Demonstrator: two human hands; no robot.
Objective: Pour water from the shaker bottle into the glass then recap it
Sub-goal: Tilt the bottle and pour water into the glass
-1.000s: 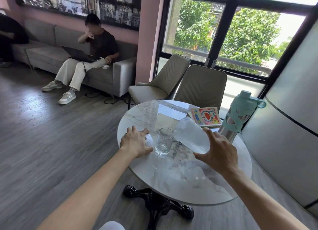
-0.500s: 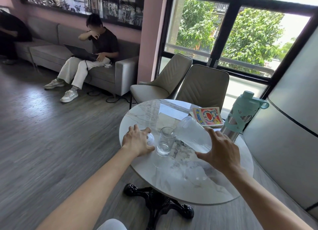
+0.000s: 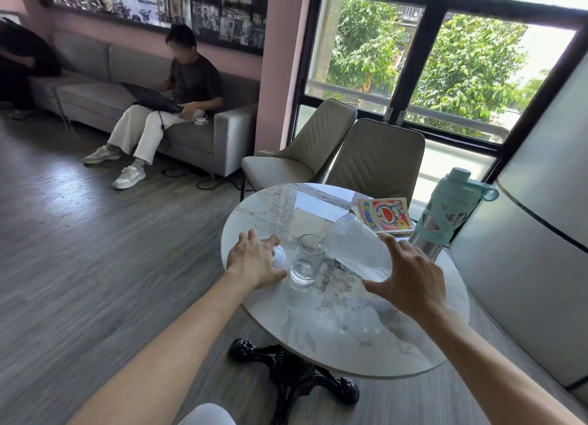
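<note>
A clear, frosted shaker bottle (image 3: pixel 356 249) is tilted steeply to the left, its open mouth at the rim of a small clear glass (image 3: pixel 307 262) that stands on the round marble table (image 3: pixel 334 329). Some water lies in the bottom of the glass. My right hand (image 3: pixel 410 281) grips the bottle around its lower end, fingers spread. To the left of the glass, my left hand (image 3: pixel 254 262) rests on the table and covers the bottle's white cap (image 3: pixel 280 255).
A comic book (image 3: pixel 385 215) lies at the table's far side. A steel bottle with a mint-green lid and sleeve (image 3: pixel 445 214) stands at the far right edge. Two beige chairs (image 3: pixel 375 163) stand behind the table. A person with a laptop (image 3: pixel 178 103) sits on the grey sofa.
The view has shifted slightly. The bottle stays tilted over the glass and my hands hold about the same places. The person on the sofa lowered a hand to the laptop.
</note>
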